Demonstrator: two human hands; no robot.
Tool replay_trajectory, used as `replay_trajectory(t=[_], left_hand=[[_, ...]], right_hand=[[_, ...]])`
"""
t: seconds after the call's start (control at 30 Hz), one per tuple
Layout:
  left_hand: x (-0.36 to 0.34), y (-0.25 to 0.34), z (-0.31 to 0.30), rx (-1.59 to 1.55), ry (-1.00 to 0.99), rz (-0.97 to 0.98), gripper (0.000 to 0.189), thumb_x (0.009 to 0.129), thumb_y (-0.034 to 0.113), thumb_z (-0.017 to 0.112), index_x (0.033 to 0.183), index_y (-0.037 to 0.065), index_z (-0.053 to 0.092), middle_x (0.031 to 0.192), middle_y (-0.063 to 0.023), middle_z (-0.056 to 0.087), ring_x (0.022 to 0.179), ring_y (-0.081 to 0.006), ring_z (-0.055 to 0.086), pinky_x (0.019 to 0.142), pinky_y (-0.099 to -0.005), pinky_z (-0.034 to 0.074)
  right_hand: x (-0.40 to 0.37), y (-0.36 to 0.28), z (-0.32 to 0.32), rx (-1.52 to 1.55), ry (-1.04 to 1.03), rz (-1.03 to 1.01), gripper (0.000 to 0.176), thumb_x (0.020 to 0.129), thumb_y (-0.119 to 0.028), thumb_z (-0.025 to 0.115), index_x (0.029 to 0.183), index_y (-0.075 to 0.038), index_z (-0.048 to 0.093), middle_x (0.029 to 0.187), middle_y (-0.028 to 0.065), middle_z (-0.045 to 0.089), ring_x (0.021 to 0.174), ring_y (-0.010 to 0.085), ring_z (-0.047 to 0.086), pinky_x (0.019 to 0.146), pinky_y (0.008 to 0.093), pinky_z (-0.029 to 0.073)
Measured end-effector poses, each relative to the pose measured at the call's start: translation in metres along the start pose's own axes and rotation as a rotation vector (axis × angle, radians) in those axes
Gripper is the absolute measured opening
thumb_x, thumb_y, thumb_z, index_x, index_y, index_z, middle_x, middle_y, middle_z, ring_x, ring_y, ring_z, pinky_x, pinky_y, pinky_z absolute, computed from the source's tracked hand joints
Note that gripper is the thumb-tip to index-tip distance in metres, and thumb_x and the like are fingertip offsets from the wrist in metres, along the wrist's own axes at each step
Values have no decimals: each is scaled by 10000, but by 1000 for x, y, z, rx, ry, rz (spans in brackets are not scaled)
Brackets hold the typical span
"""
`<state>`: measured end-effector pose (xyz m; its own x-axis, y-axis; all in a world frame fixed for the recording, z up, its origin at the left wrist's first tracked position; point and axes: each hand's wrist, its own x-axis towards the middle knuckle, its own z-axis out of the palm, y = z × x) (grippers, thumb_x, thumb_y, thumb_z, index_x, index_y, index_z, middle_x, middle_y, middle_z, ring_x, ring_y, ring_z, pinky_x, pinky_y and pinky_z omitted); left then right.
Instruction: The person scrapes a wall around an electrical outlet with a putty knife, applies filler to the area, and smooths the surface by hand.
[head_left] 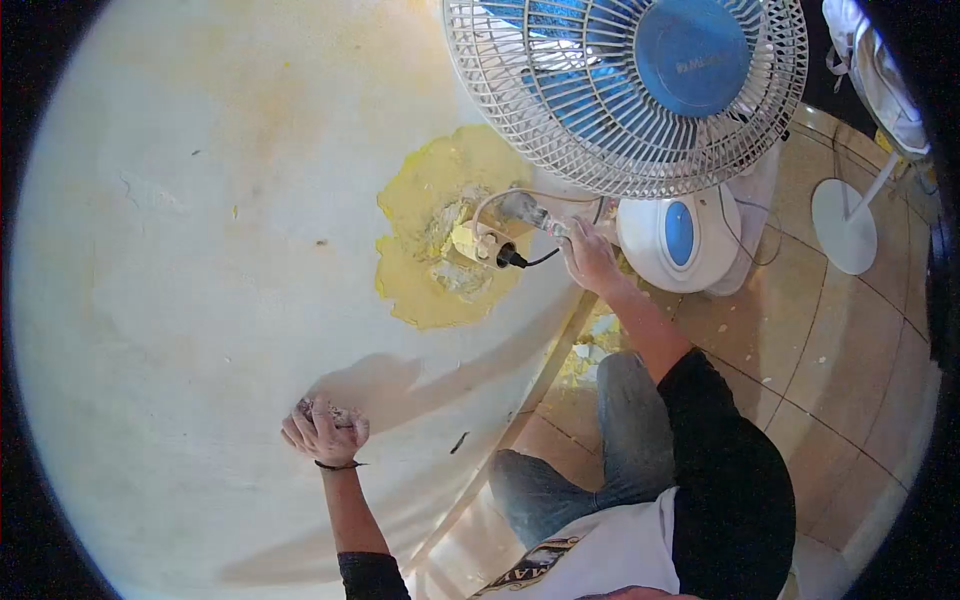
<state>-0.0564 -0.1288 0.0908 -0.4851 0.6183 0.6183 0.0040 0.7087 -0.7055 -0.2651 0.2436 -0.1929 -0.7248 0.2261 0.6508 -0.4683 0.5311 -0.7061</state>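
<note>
My right hand (590, 255) is closed round the handle of a dusty putty knife (525, 210). The blade points at the wall, just above a power socket (480, 243) that has a black plug (511, 256) in it. Around the socket spreads a rough-edged yellow patch (420, 290) of bared wall, with grey broken plaster close to the socket. Lower on the left, my left hand (322, 430) has its fingers curled over a grey-white, dusty lump (345, 415) beside the wall. What kind of thing the lump is cannot be made out. A dark band circles the left wrist.
A white fan with a blue hub (692, 55) stands close above my right hand, on a white base (675, 245). Cables run from the socket past it. Paint and plaster flakes (590, 352) litter the tiled floor (770, 340). A white round-footed stand (845, 227) is farther right.
</note>
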Motion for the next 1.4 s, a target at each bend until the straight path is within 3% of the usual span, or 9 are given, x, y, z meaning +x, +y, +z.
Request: replay_trajectory(t=[0.03, 0.33, 0.43, 0.53, 0.67, 0.73, 1.13, 1.23, 1.4], left_hand=[[1, -2, 1, -6, -12, -13, 409, 792, 486, 511, 946, 120, 605, 947, -158, 569, 724, -322, 513, 629, -443, 392], [2, -2, 1, 39, 11, 15, 499, 821, 581, 485, 939, 112, 609, 927, -149, 561, 746, -322, 516, 644, -433, 395], [-17, -8, 7, -52, -48, -45, 604, 771, 620, 554, 1082, 108, 636, 999, -179, 571, 829, -379, 510, 754, -523, 411], [-12, -6, 4, 21, -7, -3, 547, 772, 573, 563, 1075, 124, 636, 1013, -183, 580, 837, -376, 518, 740, -509, 416], [-5, -1, 6, -24, -19, -35, 477, 747, 504, 587, 1048, 137, 636, 1022, -183, 584, 842, -370, 526, 728, -492, 417], [4, -1, 1, 20, 21, 16, 557, 825, 623, 481, 961, 108, 643, 989, -160, 556, 773, -345, 505, 646, -460, 394], [-3, -3, 4, 4, 14, -23, 473, 776, 532, 553, 993, 122, 639, 921, -144, 556, 775, -332, 515, 662, -451, 403], [-2, -2, 2, 15, 25, -9, 499, 784, 583, 536, 958, 125, 636, 901, -147, 558, 766, -322, 512, 654, -449, 399], [-5, -6, 1, 4, -8, -1, 531, 788, 629, 530, 971, 141, 627, 929, -155, 556, 770, -332, 509, 661, -451, 398]], right_hand=[[-7, 3, -5, 36, -121, 72, 350, 905, -138, 574, 1228, -23, 504, 1153, 232, 588, 1043, 436, 570, 895, 526, 457], [-18, 28, 3, 32, -125, 0, 348, 919, -132, 566, 1231, 5, 492, 1192, 243, 577, 1131, 446, 531, 997, 537, 383], [-11, 33, 21, -46, -112, 2, 363, 902, -111, 581, 1233, 4, 485, 1175, 242, 578, 1114, 448, 532, 985, 542, 387], [-7, 23, 4, -1, -83, -30, 365, 876, -78, 586, 1219, -1, 488, 1143, 236, 562, 1031, 459, 539, 878, 509, 421], [-1, 29, 12, -74, -145, -10, 361, 878, -88, 594, 1215, -4, 494, 1138, 242, 576, 1067, 445, 543, 905, 520, 432], [25, 6, 15, 77, -44, -134, 358, 874, -73, 597, 1215, -19, 498, 1122, 227, 585, 1034, 431, 555, 878, 518, 431], [35, -2, -5, -42, -48, -235, 479, 816, -53, 628, 1277, -48, 497, 1086, 178, 600, 1027, 375, 570, 910, 513, 416], [4, 9, -20, -92, -93, -100, 375, 854, -84, 610, 1219, -48, 529, 1076, 177, 589, 1033, 375, 555, 890, 504, 412], [10, -6, -1, -85, 12, -144, 415, 826, -100, 635, 1219, -35, 519, 1103, 181, 583, 1038, 383, 551, 877, 508, 405]])
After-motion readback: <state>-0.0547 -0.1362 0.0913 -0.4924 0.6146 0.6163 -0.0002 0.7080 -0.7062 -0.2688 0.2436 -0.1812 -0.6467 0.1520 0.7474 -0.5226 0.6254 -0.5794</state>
